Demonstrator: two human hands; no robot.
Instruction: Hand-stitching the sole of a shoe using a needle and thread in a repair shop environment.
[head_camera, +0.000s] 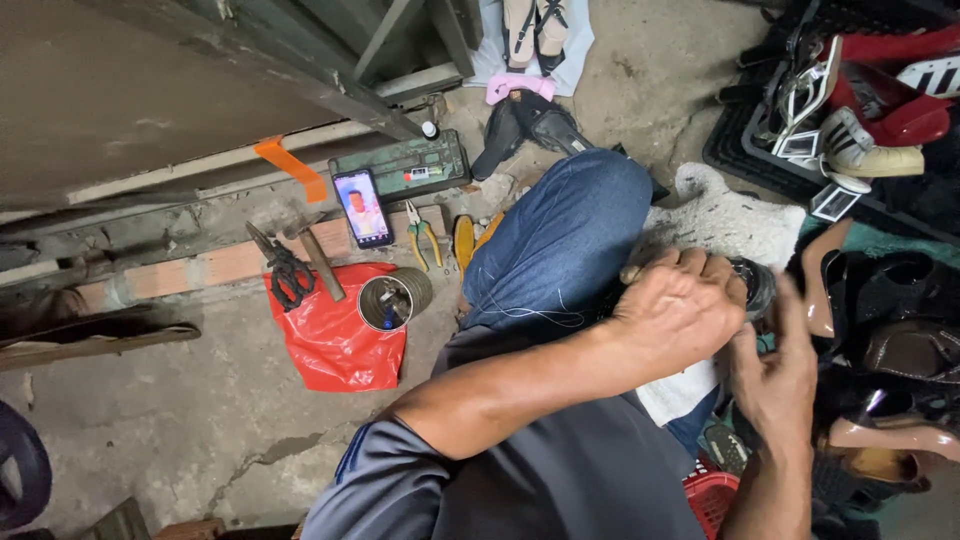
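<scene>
Our left hand (680, 305) is closed over a dark shoe (755, 285), fingers curled across its top, pressing it down on the raised knee in blue jeans (560, 235) so that it stays put; only the shoe's rounded end shows past the knuckles. Our right hand (780, 370) stands just beside it, fingers loosely spread and blurred, gripping nothing that we can make out. A thin pale thread (530, 315) trails over the jeans near the left wrist. Under the shoe lies a white cloth (735, 225), apparently spread to shield the lap.

Farther out, on the concrete floor (150, 420) to our left, tools lie within arm's reach: a round tin (385, 303) resting on a red plastic bag (335, 340), black scissors (287, 275), a hammer (318, 258) and pliers (424, 233). A phone (362, 208) is propped with its lit screen facing us, beside a green metal box (405, 165). To our right, heeled shoes (880, 320) crowd together, with more in a black crate (760, 150).
</scene>
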